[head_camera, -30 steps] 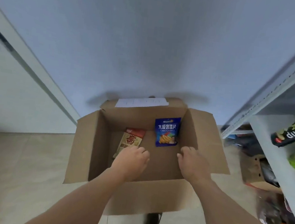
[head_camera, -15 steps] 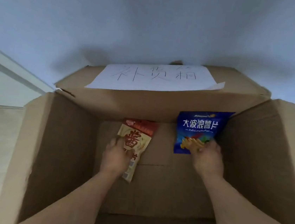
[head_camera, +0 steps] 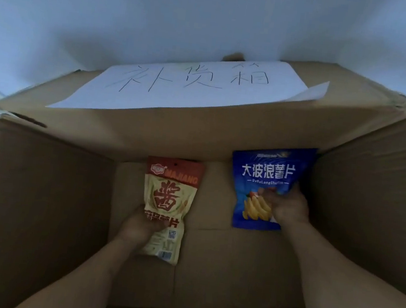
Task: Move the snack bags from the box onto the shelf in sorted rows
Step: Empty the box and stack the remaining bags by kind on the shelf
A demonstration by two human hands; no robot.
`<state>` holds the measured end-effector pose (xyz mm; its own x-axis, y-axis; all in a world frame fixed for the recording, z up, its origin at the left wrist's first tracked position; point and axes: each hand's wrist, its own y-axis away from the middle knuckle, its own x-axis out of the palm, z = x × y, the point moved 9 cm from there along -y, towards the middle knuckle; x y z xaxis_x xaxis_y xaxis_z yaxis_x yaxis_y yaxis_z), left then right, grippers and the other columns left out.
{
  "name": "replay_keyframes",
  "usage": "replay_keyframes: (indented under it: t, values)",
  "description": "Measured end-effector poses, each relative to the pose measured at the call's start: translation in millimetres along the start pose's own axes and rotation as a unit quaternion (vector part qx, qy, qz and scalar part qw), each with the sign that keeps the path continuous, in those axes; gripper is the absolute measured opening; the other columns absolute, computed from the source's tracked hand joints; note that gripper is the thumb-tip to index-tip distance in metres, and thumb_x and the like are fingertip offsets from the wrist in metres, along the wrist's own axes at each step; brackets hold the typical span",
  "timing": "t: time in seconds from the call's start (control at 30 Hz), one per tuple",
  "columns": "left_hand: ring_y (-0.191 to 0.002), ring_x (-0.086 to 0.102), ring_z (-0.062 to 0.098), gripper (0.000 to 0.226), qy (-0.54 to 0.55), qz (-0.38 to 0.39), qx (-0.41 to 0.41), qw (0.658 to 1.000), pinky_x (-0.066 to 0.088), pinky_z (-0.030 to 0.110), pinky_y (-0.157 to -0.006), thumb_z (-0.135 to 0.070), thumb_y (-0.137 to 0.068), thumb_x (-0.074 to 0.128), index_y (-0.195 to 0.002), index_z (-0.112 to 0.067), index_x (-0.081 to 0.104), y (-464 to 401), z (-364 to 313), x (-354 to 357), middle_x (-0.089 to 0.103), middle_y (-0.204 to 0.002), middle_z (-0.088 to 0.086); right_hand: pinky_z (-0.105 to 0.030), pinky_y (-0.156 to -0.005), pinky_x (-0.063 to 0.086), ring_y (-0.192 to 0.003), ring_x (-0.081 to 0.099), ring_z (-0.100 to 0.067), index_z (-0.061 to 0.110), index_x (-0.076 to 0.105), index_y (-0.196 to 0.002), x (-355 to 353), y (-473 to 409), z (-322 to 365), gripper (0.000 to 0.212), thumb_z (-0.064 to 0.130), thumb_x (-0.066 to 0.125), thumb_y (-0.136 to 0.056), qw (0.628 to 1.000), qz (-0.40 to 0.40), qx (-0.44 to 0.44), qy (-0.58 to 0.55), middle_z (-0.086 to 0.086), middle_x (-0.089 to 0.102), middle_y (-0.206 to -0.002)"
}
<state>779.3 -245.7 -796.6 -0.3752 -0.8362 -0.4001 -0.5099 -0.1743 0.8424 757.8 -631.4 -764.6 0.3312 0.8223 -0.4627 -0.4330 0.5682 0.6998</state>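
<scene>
Gripping one snack bag apiece, deep inside the cardboard box (head_camera: 38, 211): left hand (head_camera: 138, 227) curled around the lower left edge of the red-and-cream bag (head_camera: 168, 200), thumb across its front; right hand (head_camera: 289, 209) pinching the blue bag (head_camera: 265, 178) near its lower right part, fingers over the printed chips. Both bags upright against the far wall of the box, tops toward the camera's far side, well apart from each other with bare cardboard floor between. Hard to say whether either bag is already lifted clear of the floor or merely tipped up. No other bags visible on the box floor, so apparently the last two of the load, though the near corners lie hidden under the forearms. White paper label (head_camera: 192, 86) with handwritten characters lying on the far flap, one corner curling loose. Shelf not in view at all, so no telling how many rows stand filled or how tidy. Judged from this: picking nearly finished, with lift-out, carry and placement of these two left to do, each into a row of its own kind, being different flavours. Thin crinkly film, likely to slip if held only by an edge.
</scene>
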Motion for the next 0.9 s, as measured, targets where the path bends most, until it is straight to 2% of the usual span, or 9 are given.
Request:
replay_keyframes:
  t: [0.07, 0.2, 0.27, 0.37, 0.4, 0.5, 0.57, 0.8, 0.9]
  values:
    - [-0.099, 0.070, 0.025, 0.028, 0.003, 0.062, -0.003, 0.998, 0.055, 0.045, -0.094, -0.014, -0.084, 0.079, -0.104, -0.022, 0.062, 25.4, -0.8, 10.7, 0.074, -0.109, 0.006, -0.046, -0.096, 0.051, -0.101, 0.060, -0.022, 0.030, 0.057, -0.098, 4.9, 20.2, -16.1, 0.032, 0.016, 0.081, -0.081, 0.998, 0.045, 0.021, -0.041, 0.005, 0.062, -0.096]
    - [-0.098, 0.066, 0.014, 0.025, -0.051, 0.149, 0.009, 0.987, 0.051, 0.035, -0.088, -0.027, -0.087, 0.076, -0.108, -0.028, 0.064, 99.9, -6.0, 19.5, 0.073, -0.106, -0.004, -0.049, -0.091, 0.055, -0.099, 0.066, -0.023, 0.026, 0.058, -0.118, -25.3, 74.4, -35.3, 0.046, 0.028, 0.082, -0.079, 0.990, 0.055, 0.067, -0.107, -0.001, 0.066, -0.107]
    - [-0.103, 0.069, 0.016, 0.031, -0.066, 0.168, 0.027, 0.983, 0.052, 0.037, -0.091, -0.027, -0.085, 0.077, -0.114, -0.024, 0.065, 138.4, -17.0, 14.4, 0.076, -0.108, -0.002, -0.044, -0.083, 0.058, -0.096, 0.067, -0.022, 0.023, 0.058, -0.119, -51.3, 105.1, -32.4, 0.044, 0.027, 0.081, -0.082, 0.987, 0.054, 0.065, -0.137, -0.003, 0.068, -0.109]
    - [-0.103, 0.071, 0.019, 0.030, -0.076, 0.186, 0.068, 0.977, 0.055, 0.035, -0.087, -0.016, -0.087, 0.076, -0.115, -0.019, 0.067, 195.7, -40.9, 4.0, 0.077, -0.107, -0.001, -0.025, -0.052, 0.056, -0.084, 0.068, -0.017, 0.019, 0.060, -0.118, -92.2, 157.5, -20.9, 0.038, 0.021, 0.079, -0.085, 0.982, 0.045, 0.044, -0.180, -0.004, 0.069, -0.107]
    - [-0.102, 0.072, 0.020, 0.030, -0.081, 0.187, 0.085, 0.975, 0.056, 0.039, -0.089, -0.014, -0.087, 0.076, -0.115, -0.018, 0.067, 214.1, -48.5, 0.3, 0.078, -0.106, -0.001, -0.023, -0.050, 0.054, -0.083, 0.069, -0.016, 0.018, 0.061, -0.118, -104.6, 175.5, -17.3, 0.037, 0.018, 0.079, -0.085, 0.979, 0.042, 0.037, -0.196, -0.005, 0.070, -0.107]
    - [-0.102, 0.073, 0.021, 0.028, -0.101, 0.204, 0.127, 0.965, 0.053, 0.048, -0.099, -0.011, -0.085, 0.076, -0.112, -0.017, 0.069, 269.7, -67.5, -7.7, 0.078, -0.105, -0.001, -0.036, -0.078, 0.059, -0.092, 0.072, -0.023, 0.018, 0.065, -0.113, -142.1, 229.3, -5.5, 0.036, 0.016, 0.082, -0.081, 0.977, 0.017, -0.009, -0.211, -0.007, 0.074, -0.109]
    - [-0.105, 0.072, 0.022, 0.028, -0.117, 0.226, 0.159, 0.954, 0.051, 0.047, -0.101, -0.011, -0.087, 0.073, -0.114, -0.016, 0.068, 308.1, -77.2, -10.1, 0.078, -0.108, -0.001, -0.043, -0.087, 0.058, -0.095, 0.072, -0.025, 0.016, 0.065, -0.115, -168.4, 271.8, -2.3, 0.040, 0.020, 0.084, -0.079, 0.974, -0.006, -0.033, -0.224, -0.006, 0.074, -0.110]
    - [-0.101, 0.074, 0.020, 0.031, -0.227, 0.319, 0.280, 0.876, 0.054, 0.040, -0.087, -0.019, -0.088, 0.073, -0.119, -0.021, 0.069, 462.1, -63.1, -17.1, 0.077, -0.110, -0.003, -0.041, -0.086, 0.057, -0.094, 0.070, -0.023, 0.014, 0.063, -0.115, -272.7, 459.4, -59.3, 0.038, 0.027, 0.080, -0.083, 0.943, -0.147, -0.061, -0.293, -0.005, 0.072, -0.110]
    - [-0.106, 0.072, 0.021, 0.029, -0.275, 0.360, 0.312, 0.835, 0.052, 0.046, -0.093, -0.021, -0.090, 0.072, -0.119, -0.024, 0.069, 534.6, -47.0, -4.9, 0.076, -0.113, -0.004, -0.029, -0.068, 0.053, -0.081, 0.066, -0.014, 0.015, 0.061, -0.108, -318.3, 542.5, -98.9, 0.029, 0.026, 0.077, -0.087, 0.923, -0.203, -0.064, -0.320, -0.001, 0.070, -0.101]
